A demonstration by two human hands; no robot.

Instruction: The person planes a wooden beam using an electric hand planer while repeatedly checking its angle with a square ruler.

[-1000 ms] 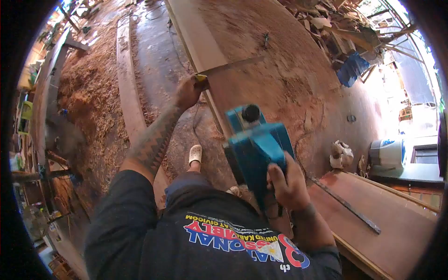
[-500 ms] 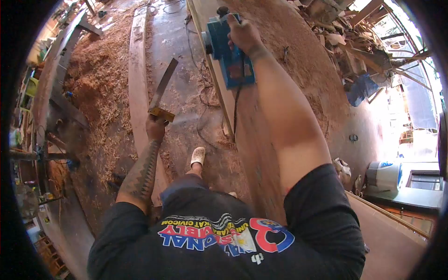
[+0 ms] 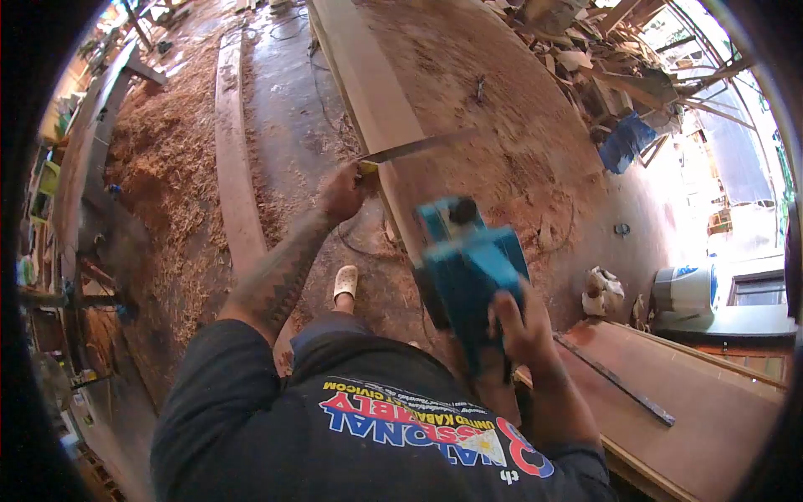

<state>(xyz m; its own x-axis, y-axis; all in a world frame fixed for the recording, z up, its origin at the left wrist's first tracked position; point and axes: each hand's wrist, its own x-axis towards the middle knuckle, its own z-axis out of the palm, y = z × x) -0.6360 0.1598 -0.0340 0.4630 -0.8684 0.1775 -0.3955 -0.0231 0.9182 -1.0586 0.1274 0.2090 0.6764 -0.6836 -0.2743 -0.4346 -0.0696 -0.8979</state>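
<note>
My left hand (image 3: pixel 341 192) is closed around the handle of a try square (image 3: pixel 422 146). The square's long metal blade points right, across the plank (image 3: pixel 368 71); whether it touches the wood I cannot tell. Close to my body, my right hand (image 3: pixel 525 330) grips a teal electric planer (image 3: pixel 477 263), slightly blurred, over the near part of the plank. My palm hides part of the planer's rear handle. The plank has a paler far stretch and a redder near stretch.
Wood shavings (image 3: pixel 167 176) cover the floor at left, beside another long board (image 3: pixel 230 125). Scrap wood (image 3: pixel 585 58) is heaped at upper right. A dark metal bar (image 3: pixel 615 376) lies on a wide panel (image 3: pixel 703 410) at right. A cord (image 3: pixel 322 92) trails along the floor.
My right hand has drawn the planer back toward my body. My left hand has moved right and up, swinging the try square's blade from over the floor to across the plank.
</note>
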